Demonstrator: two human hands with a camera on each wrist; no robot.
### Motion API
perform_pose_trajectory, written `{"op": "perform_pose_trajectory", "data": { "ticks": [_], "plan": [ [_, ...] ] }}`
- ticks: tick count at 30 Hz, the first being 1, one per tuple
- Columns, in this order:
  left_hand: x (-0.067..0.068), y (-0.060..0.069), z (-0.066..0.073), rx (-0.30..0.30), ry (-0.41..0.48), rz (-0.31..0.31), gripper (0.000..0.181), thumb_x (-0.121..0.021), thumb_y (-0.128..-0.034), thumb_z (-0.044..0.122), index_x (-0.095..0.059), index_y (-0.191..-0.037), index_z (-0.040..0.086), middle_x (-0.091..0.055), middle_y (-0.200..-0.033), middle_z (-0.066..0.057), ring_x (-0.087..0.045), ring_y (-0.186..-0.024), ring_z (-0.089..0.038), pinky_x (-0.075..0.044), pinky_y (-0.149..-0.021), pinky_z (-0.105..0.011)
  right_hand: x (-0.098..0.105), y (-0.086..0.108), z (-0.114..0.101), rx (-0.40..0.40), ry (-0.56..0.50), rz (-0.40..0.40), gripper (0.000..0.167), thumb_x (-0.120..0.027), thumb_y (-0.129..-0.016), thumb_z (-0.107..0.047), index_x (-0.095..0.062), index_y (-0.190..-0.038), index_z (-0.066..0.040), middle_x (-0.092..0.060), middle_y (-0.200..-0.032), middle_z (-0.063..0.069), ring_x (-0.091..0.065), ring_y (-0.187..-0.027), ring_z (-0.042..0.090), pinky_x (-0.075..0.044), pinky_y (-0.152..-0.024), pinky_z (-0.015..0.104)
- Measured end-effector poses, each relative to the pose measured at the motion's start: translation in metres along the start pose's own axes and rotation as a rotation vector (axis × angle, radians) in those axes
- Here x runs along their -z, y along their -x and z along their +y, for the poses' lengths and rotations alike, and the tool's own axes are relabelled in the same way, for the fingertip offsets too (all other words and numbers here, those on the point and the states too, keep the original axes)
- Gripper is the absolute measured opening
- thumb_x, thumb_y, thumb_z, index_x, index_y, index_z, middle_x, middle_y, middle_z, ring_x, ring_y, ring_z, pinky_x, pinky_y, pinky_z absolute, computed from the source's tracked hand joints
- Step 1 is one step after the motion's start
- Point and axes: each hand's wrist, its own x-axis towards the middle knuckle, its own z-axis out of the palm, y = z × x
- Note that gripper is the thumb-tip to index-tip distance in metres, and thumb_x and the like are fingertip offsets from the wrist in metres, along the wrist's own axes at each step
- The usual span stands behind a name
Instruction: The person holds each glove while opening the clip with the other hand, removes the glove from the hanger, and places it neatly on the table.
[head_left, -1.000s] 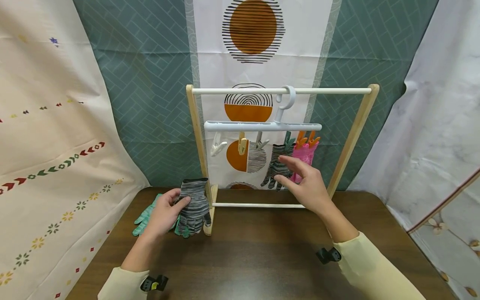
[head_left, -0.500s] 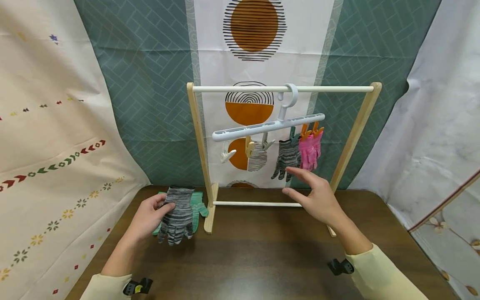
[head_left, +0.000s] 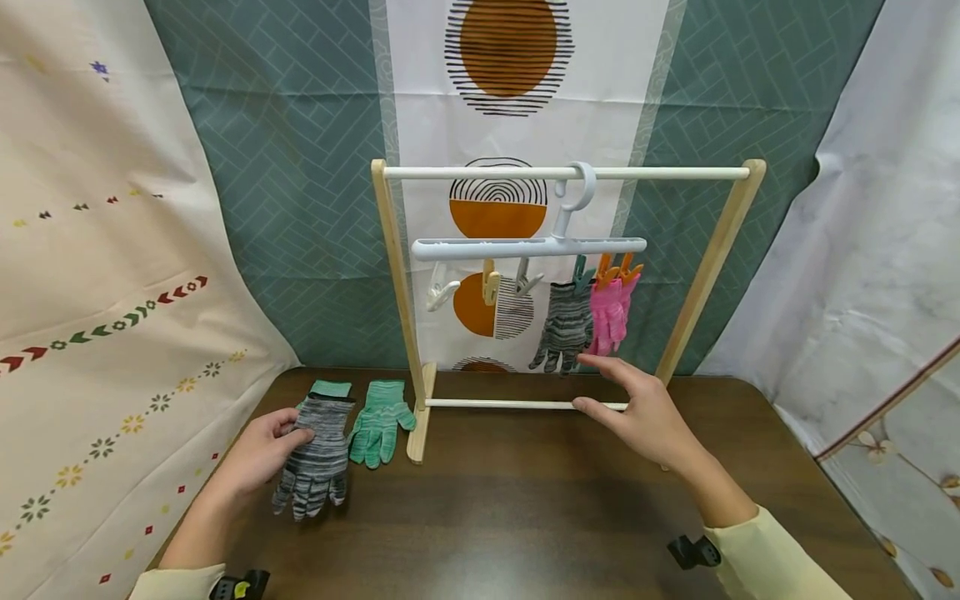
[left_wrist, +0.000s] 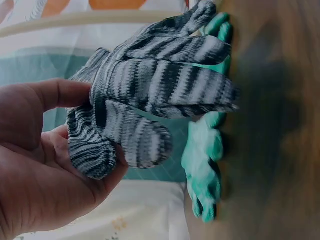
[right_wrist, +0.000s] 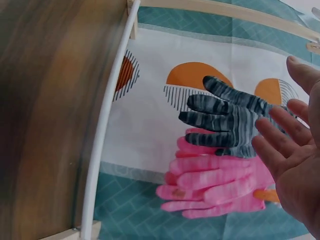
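Between thumb and fingers, my left hand [head_left: 258, 450] pinches a grey-and-black striped knit glove [head_left: 318, 454] by its side, fingers pointing down. In the left wrist view that glove [left_wrist: 150, 85] hangs in front of green gloves. One green glove [head_left: 381, 423] lies on the table; another green glove [head_left: 330, 388] is mostly hidden behind the striped one. My right hand [head_left: 652, 417] holds nothing, its fingers loosely extended just below a second striped glove [head_left: 566, 325]. A teal clothespin [head_left: 580, 273] holds this glove on the hanger [head_left: 517, 247]. Pink gloves [head_left: 611, 308] hang beside it from orange clothespins [head_left: 606, 271].
The pale blue hanger hooks over the white top rod [head_left: 480, 173] of a wooden-legged rack [head_left: 712, 267]. White [head_left: 441, 292], yellow [head_left: 491, 283] and grey [head_left: 527, 279] clothespins dangle with nothing in them. A lower rod [head_left: 510, 404] crosses above the brown table [head_left: 480, 517].
My left hand has moved left and down with the striped glove, uncovering a green glove. The right hand has drawn down and slightly right from the hanging striped glove. The hanger has swung.
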Motion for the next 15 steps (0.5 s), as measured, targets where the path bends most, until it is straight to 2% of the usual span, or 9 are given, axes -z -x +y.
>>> {"op": "perform_pose_trajectory", "data": {
  "ticks": [2, 3, 7, 10, 12, 13, 15],
  "plan": [
    [0.002, 0.002, -0.006, 0.001, 0.012, -0.003, 0.021, -0.063, -0.1064, 0.010, -0.056, -0.114, -0.009, -0.051, -0.083, -0.006, -0.049, -0.076, -0.017, -0.039, -0.065, -0.031, 0.000, 0.003, 0.002, -0.010, -0.012, -0.016, 0.063, -0.086, -0.093, -0.027, -0.061, -0.149, -0.016, -0.064, -0.146, 0.004, -0.062, -0.131, 0.032, -0.051, -0.103, 0.060],
    [0.002, 0.003, -0.008, 0.007, 0.025, -0.007, 0.018, -0.063, -0.1058, 0.009, -0.054, -0.110, -0.006, -0.044, -0.079, -0.001, -0.044, -0.071, -0.015, -0.036, -0.062, -0.032, 0.000, 0.004, 0.003, -0.015, -0.018, -0.022, 0.063, -0.086, -0.093, -0.028, -0.061, -0.150, -0.016, -0.064, -0.146, 0.003, -0.062, -0.131, 0.032, -0.052, -0.104, 0.060],
    [0.006, 0.007, -0.015, 0.021, -0.004, -0.031, 0.016, -0.062, -0.1056, 0.010, -0.053, -0.104, -0.003, -0.041, -0.079, 0.000, -0.043, -0.073, -0.015, -0.035, -0.063, -0.032, -0.001, 0.011, 0.010, -0.011, -0.026, -0.031, 0.064, -0.086, -0.093, -0.027, -0.060, -0.150, -0.018, -0.065, -0.144, 0.002, -0.064, -0.127, 0.029, -0.053, -0.103, 0.053],
    [0.008, 0.008, -0.022, 0.031, -0.027, -0.039, 0.023, -0.063, -0.1042, 0.009, -0.045, -0.091, 0.004, -0.032, -0.072, 0.003, -0.037, -0.064, -0.013, -0.032, -0.059, -0.031, -0.001, 0.016, 0.015, -0.004, -0.030, -0.029, 0.063, -0.087, -0.092, -0.024, -0.061, -0.149, -0.017, -0.066, -0.143, 0.002, -0.066, -0.126, 0.027, -0.053, -0.104, 0.037],
    [0.009, 0.008, -0.027, 0.048, -0.045, -0.046, 0.024, -0.064, -0.1030, 0.008, -0.044, -0.091, 0.004, -0.029, -0.070, 0.002, -0.034, -0.060, -0.014, -0.032, -0.058, -0.031, -0.001, 0.019, 0.019, -0.004, -0.042, -0.028, 0.063, -0.087, -0.092, -0.023, -0.061, -0.149, -0.016, -0.066, -0.143, 0.003, -0.066, -0.126, 0.027, -0.050, -0.105, 0.026],
    [0.009, 0.008, -0.030, 0.053, -0.062, -0.047, 0.020, -0.064, -0.1029, 0.008, -0.047, -0.093, 0.002, -0.034, -0.072, 0.000, -0.036, -0.062, -0.016, -0.033, -0.059, -0.032, -0.001, 0.020, 0.021, -0.005, -0.052, -0.030, 0.063, -0.087, -0.091, -0.022, -0.061, -0.149, -0.015, -0.066, -0.143, 0.004, -0.066, -0.126, 0.027, -0.048, -0.105, 0.021],
    [0.011, 0.007, -0.035, 0.058, -0.112, -0.052, 0.020, -0.064, -0.1033, 0.009, -0.056, -0.106, -0.009, -0.054, -0.081, -0.014, -0.053, -0.073, -0.024, -0.044, -0.066, -0.035, -0.001, 0.023, 0.025, -0.009, -0.071, -0.036, 0.063, -0.087, -0.092, -0.020, -0.061, -0.149, -0.013, -0.066, -0.143, 0.007, -0.066, -0.127, 0.029, -0.044, -0.105, 0.014]
  ]
}}
